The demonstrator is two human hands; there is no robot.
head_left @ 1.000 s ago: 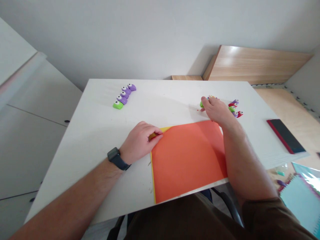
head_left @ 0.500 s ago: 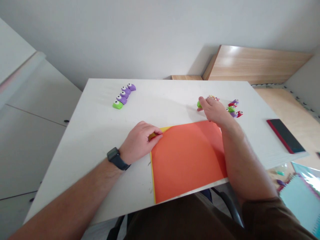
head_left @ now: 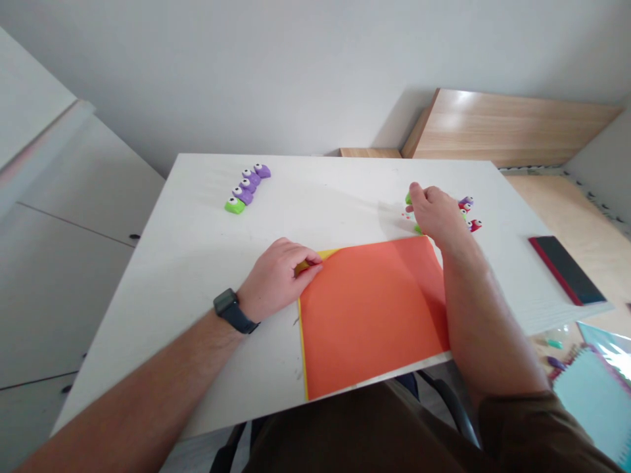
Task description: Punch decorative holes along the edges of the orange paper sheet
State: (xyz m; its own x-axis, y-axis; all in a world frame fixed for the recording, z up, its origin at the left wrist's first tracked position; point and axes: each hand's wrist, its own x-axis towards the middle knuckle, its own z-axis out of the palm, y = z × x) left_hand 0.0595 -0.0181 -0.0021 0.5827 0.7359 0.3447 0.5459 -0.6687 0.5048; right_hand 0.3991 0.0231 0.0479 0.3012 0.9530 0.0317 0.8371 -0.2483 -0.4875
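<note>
Thumb and forefinger of the left hand (head_left: 276,279), just left of centre in the frame, pinch the upper-left corner of an orange paper sheet (head_left: 369,315); whether the yellow sheet (head_left: 327,254) showing beneath is caught too, I cannot tell. That forearm slants up from the lower left, a smartwatch (head_left: 234,312) on its wrist. The orange sheet lies at the centre bottom of the white worktop (head_left: 320,203). Right of centre, the right hand (head_left: 434,213) is held knuckles up, its grip pinching a small green piece (head_left: 408,198) between thumb and fingers. Its forearm runs across the sheet's right edge.

Upper left, a slanting row of googly-eyed figures (head_left: 249,186) stands, four purple and one green. Reddish crumbs (head_left: 406,215) lie below the right thumb. The right hand partly blocks a cluster of red, purple and green eyed figures (head_left: 466,206). Farther right lies a dark, red-edged slab (head_left: 569,270).
</note>
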